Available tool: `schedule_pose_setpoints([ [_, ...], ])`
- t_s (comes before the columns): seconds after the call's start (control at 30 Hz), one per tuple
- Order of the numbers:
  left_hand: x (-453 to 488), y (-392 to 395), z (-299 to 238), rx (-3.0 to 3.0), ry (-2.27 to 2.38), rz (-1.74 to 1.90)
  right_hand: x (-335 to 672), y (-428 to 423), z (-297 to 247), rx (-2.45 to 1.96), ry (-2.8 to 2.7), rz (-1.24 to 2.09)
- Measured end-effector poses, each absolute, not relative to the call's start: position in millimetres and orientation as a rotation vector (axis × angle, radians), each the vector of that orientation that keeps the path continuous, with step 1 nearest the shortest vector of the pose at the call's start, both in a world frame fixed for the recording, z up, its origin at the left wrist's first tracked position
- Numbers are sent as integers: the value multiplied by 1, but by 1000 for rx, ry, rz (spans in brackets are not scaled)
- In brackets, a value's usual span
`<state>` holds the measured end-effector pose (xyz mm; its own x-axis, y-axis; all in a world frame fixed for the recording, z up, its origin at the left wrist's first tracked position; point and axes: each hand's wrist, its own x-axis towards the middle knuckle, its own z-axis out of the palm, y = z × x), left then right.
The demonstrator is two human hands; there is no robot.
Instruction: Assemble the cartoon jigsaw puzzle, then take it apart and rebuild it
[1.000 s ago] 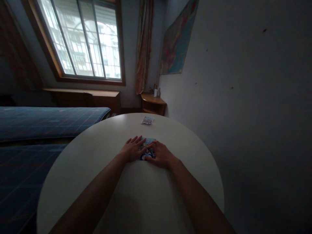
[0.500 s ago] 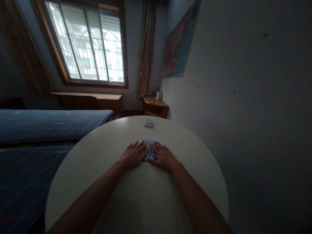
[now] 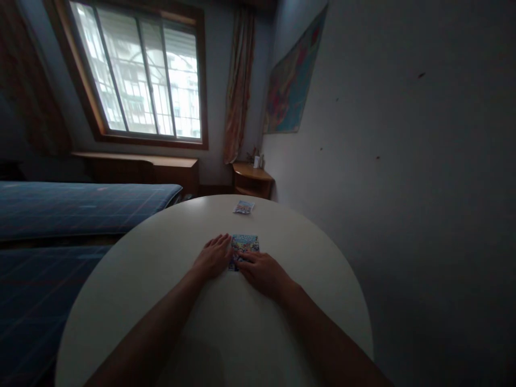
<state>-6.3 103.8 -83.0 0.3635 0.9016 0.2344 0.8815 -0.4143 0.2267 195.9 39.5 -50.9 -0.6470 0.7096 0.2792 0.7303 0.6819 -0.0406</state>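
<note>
A small colourful picture card (image 3: 246,246) lies flat on a round white table (image 3: 161,279). My left hand (image 3: 213,256) rests flat beside its left edge, fingers stretched out and touching the card's side. My right hand (image 3: 261,271) lies at the card's near edge, with a finger pressed on its lower part. Neither hand lifts the card. A second, smaller colourful card (image 3: 243,207) lies farther off near the table's far edge, untouched.
A bed with a blue checked cover (image 3: 72,207) runs along the left of the table. A grey wall (image 3: 403,161) stands close on the right. A wooden corner shelf (image 3: 252,177) and a window (image 3: 141,75) are behind.
My right hand has slid back toward me, uncovering most of the card. My left hand has shifted slightly left to the card's edge. The view has tilted a little.
</note>
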Motion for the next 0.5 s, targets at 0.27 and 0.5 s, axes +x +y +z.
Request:
schedule_pose_setpoints([
  [0.27,2,125,-76,2506,1758,527,228,92,-51,-1580,-2402,49],
  [0.5,4,148,-73,2524,1694,510,264,172,-58,-1796,-2251,46],
])
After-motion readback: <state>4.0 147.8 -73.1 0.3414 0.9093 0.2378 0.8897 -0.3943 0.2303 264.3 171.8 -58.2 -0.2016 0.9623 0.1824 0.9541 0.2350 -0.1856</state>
